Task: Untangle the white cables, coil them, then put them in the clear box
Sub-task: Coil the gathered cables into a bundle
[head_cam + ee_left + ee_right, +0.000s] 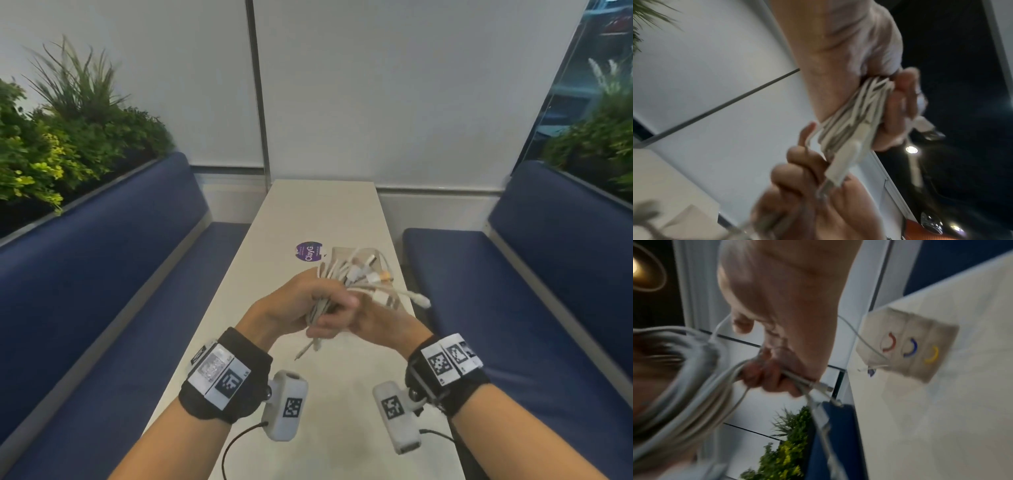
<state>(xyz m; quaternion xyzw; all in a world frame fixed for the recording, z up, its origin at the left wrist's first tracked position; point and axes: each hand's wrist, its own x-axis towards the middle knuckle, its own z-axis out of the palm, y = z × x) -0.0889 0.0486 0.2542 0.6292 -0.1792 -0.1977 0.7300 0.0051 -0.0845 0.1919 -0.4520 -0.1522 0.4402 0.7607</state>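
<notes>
The table [318,212] runs away from you between two blue benches [102,267]. Above its middle you hold the cables [346,277] in one bundle, clear of the top. Your left hand [291,305] is curled round the bundle's lower part; your right hand [380,322], touching the left, grips it from the other side. Plug ends fan out past your fingers. The box [908,344] lies on the table just beyond, beside a purple sticker [309,251].

white cables [356,277]: count untellable, strands bunched. clear box [346,255]: mostly hidden behind them. both wrist views: motion-blurred.
</notes>
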